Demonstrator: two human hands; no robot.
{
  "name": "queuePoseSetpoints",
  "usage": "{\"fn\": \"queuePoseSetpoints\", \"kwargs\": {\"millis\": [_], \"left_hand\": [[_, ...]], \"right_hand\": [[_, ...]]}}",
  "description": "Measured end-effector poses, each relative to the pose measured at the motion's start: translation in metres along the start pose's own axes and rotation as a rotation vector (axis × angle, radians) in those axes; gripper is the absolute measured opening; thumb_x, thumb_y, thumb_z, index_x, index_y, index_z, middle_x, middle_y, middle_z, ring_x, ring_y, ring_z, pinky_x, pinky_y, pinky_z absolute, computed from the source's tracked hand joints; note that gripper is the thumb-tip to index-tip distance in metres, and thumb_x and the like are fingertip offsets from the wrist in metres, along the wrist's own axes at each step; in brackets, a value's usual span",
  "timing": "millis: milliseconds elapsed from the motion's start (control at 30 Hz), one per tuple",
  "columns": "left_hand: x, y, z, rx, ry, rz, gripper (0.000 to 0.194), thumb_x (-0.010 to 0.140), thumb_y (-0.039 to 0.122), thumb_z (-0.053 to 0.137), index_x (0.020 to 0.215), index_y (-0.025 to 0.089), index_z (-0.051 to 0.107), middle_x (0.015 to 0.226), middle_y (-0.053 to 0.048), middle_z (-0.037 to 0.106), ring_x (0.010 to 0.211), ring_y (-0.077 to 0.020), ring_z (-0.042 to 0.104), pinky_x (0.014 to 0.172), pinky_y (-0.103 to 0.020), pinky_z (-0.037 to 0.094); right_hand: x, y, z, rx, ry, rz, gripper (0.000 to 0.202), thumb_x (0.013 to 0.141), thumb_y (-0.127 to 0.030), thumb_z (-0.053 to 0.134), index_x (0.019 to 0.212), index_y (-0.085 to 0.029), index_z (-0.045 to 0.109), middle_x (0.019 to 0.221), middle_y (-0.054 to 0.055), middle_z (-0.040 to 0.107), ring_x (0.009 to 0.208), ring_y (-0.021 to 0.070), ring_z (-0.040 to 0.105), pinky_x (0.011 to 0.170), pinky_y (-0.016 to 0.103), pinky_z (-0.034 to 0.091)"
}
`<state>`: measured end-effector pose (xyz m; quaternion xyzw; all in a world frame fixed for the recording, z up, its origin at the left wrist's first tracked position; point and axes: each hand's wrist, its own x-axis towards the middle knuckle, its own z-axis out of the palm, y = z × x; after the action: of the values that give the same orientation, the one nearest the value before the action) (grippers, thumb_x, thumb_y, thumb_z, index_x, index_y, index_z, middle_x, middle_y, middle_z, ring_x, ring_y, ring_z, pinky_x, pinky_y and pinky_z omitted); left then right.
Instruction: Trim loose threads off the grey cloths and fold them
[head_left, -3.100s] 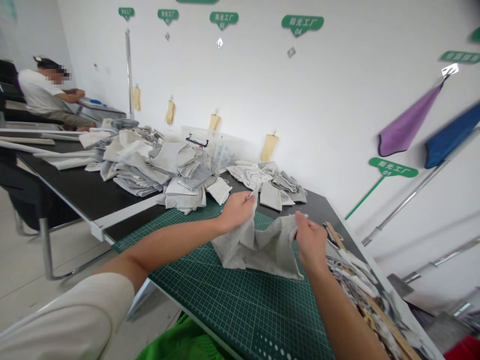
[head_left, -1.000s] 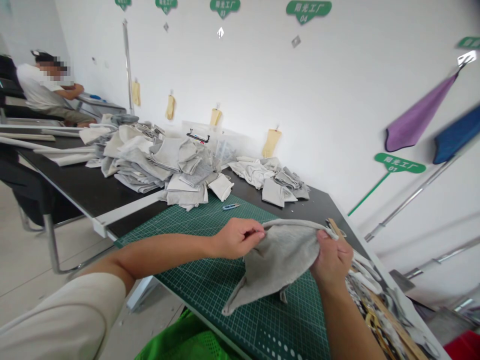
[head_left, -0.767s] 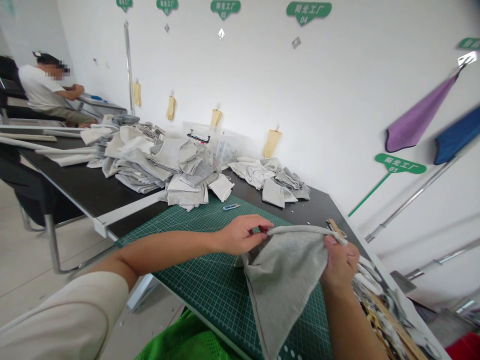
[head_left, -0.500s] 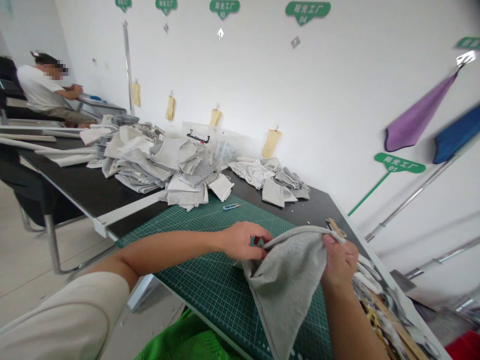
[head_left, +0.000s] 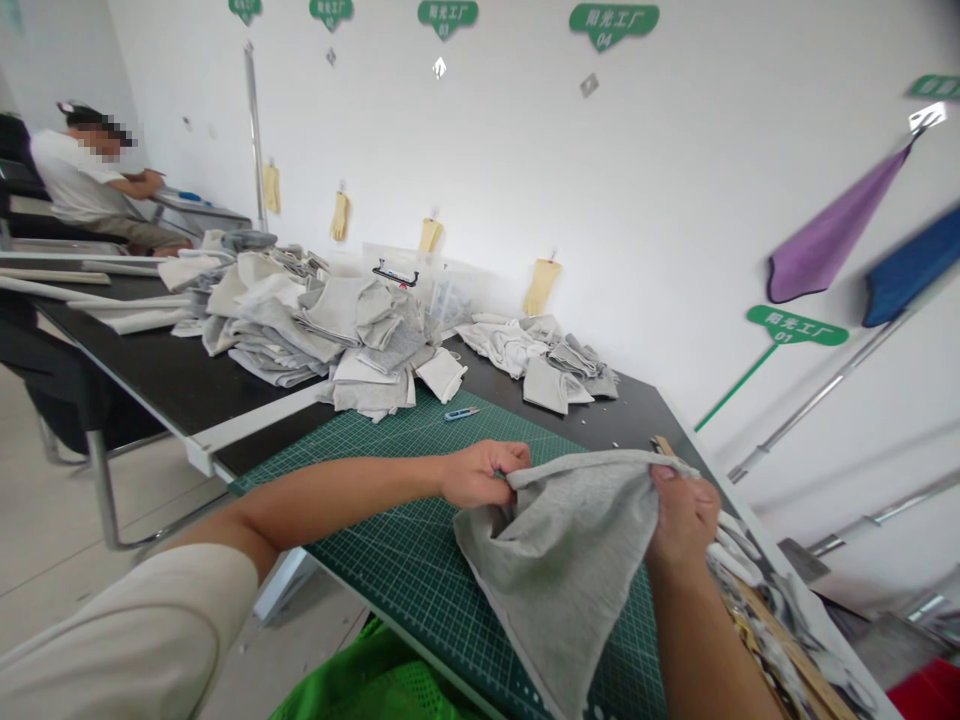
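A grey cloth [head_left: 574, 560] hangs between my two hands above the green cutting mat [head_left: 405, 540], its lower corner pointing toward me. My left hand [head_left: 486, 474] pinches the cloth's upper left edge, fingers closed. At the upper right corner, my right hand [head_left: 684, 512] grips the same cloth, thumb on its near side. The top edge is stretched between them, and folds sag below my left hand. Small blue thread snips [head_left: 460, 413] lie on the mat beyond my left hand.
Heaped grey and white cloths [head_left: 322, 320] lie behind the mat, with a smaller pile [head_left: 540, 360] to their right. Fabric scraps and a wooden strip [head_left: 787, 640] line the right edge. A person [head_left: 90, 180] sits far left. A black chair [head_left: 67, 390] stands left.
My left hand has moved slightly left and closed more tightly on the cloth. The cloth is spread wider, its left side shifted left. My right hand has moved slightly right.
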<state>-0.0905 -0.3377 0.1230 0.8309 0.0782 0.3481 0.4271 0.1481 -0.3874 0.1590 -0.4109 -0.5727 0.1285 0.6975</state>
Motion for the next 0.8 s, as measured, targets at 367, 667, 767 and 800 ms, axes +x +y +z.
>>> {"fn": "queuePoseSetpoints", "kwargs": {"millis": [367, 667, 767, 800], "left_hand": [[-0.003, 0.022, -0.016, 0.636, -0.325, 0.175, 0.009, 0.057, 0.02, 0.064, 0.065, 0.016, 0.065, 0.106, -0.008, 0.058, 0.099, -0.0234, 0.052, 0.096, -0.039, 0.037], [0.0, 0.037, -0.015, 1.231, -0.366, 0.004, 0.024, 0.062, 0.037, 0.059, 0.063, 0.014, 0.066, 0.075, -0.012, 0.061, 0.079, -0.027, 0.058, 0.083, -0.048, 0.043], [0.004, 0.038, -0.021, 1.294, -0.375, -0.211, 0.027, 0.067, 0.038, 0.054, 0.067, 0.014, 0.068, 0.069, -0.012, 0.063, 0.063, -0.0248, 0.06, 0.057, -0.037, 0.045], [0.006, 0.039, -0.023, 1.313, -0.368, -0.253, 0.028, 0.067, 0.038, 0.053, 0.068, 0.014, 0.068, 0.069, -0.013, 0.064, 0.061, -0.0251, 0.06, 0.054, -0.035, 0.043]], "right_hand": [[0.004, 0.017, -0.017, 0.077, -0.16, -0.056, 0.024, 0.074, -0.033, 0.064, 0.056, -0.018, 0.056, 0.05, -0.002, 0.049, 0.044, 0.0104, 0.041, 0.042, 0.025, 0.036], [0.006, -0.003, -0.012, -0.022, -0.438, -0.294, 0.029, 0.08, -0.03, 0.057, 0.053, -0.018, 0.056, 0.05, 0.0, 0.052, 0.045, 0.0111, 0.044, 0.045, 0.025, 0.037], [0.007, -0.014, -0.007, -0.08, -0.487, -0.388, 0.031, 0.077, -0.025, 0.058, 0.048, -0.018, 0.051, 0.044, -0.002, 0.043, 0.041, 0.0094, 0.038, 0.044, 0.024, 0.034], [0.008, -0.015, -0.006, -0.1, -0.488, -0.402, 0.032, 0.077, -0.024, 0.059, 0.047, -0.018, 0.05, 0.043, -0.003, 0.042, 0.041, 0.009, 0.037, 0.044, 0.024, 0.034]]}}
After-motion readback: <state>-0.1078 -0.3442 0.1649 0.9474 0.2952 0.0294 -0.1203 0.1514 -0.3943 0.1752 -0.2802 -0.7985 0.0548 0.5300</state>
